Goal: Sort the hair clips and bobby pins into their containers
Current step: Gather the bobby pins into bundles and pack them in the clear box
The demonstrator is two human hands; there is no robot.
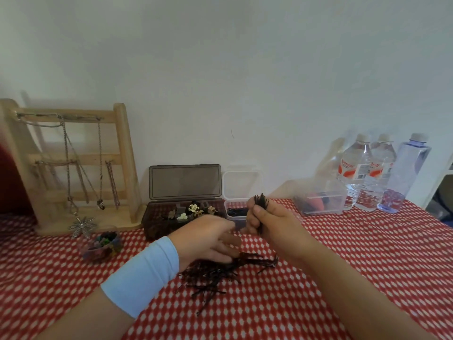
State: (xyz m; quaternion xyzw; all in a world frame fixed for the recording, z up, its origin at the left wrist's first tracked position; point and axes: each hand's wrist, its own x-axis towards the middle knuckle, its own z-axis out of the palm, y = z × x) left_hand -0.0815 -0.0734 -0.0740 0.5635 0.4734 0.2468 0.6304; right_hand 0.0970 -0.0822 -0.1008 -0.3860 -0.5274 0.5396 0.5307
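A loose heap of black bobby pins [220,271] lies on the red chequered bench [343,253]; the left hand [208,238] reaches onto its far edge, blurred, so I cannot tell whether its fingers [229,241] pinch anything; the right hand [267,222] is clenched round an upright bunch of pins [261,203]; just behind it stands a small clear container [236,219] holding more pins; beside that, an open dark box [157,229] holds hair clips [196,209]; a wooden jewellery stand [122,155] stands far left, water bottles [367,173] far right.
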